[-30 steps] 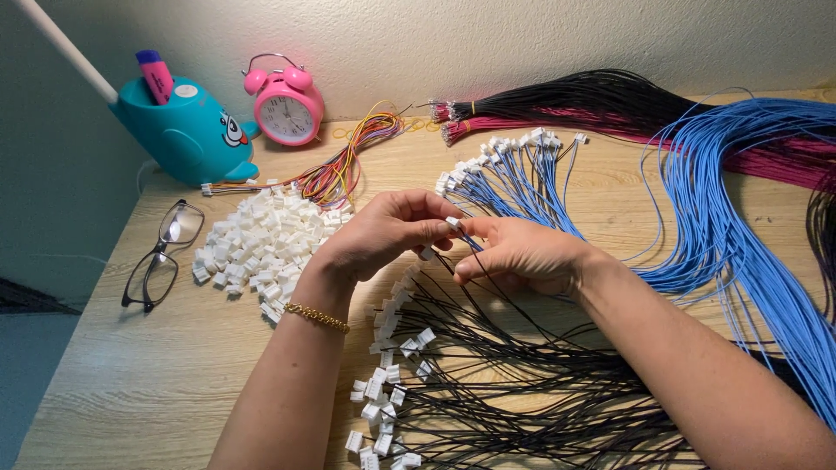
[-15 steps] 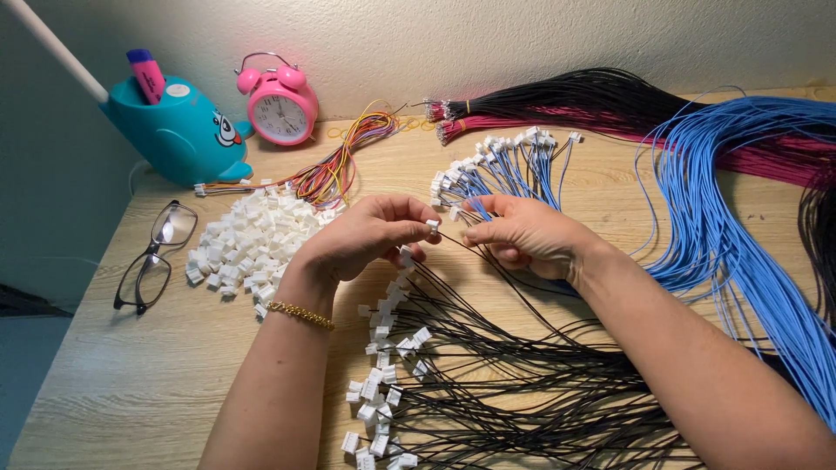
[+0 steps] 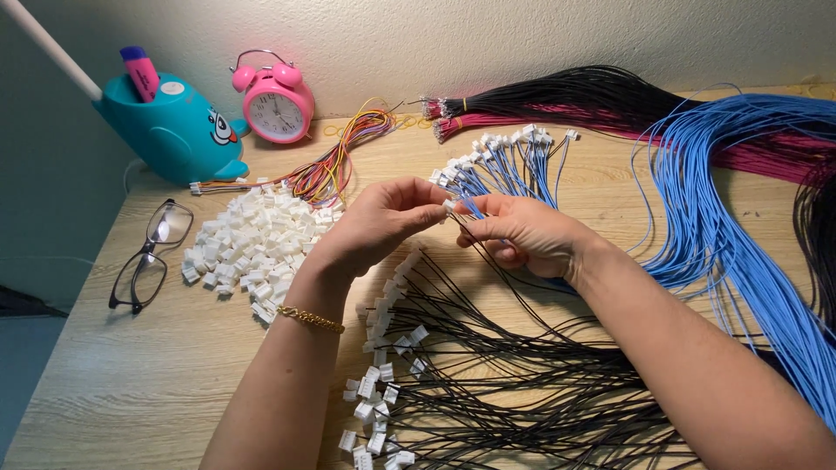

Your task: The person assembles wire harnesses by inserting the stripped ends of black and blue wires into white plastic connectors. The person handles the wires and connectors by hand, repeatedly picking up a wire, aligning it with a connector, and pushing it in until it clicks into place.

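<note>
Two hands up over mid-bench: left hand (image 3: 383, 222) and right hand (image 3: 522, 231) pinching one small white connector (image 3: 449, 206) between fingertips, black wire (image 3: 514, 278) trailing toward the near right edge. One alarm clock (image 3: 277, 104), one pair of glasses (image 3: 150, 254) at the left edge.

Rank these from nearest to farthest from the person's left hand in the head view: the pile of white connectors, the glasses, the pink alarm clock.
From the left hand:
1. Pile of white connectors, just to its left on the table.
2. Pink alarm clock, farther back by the wall, up and to the left.
3. Glasses, far left near the table edge.
</note>
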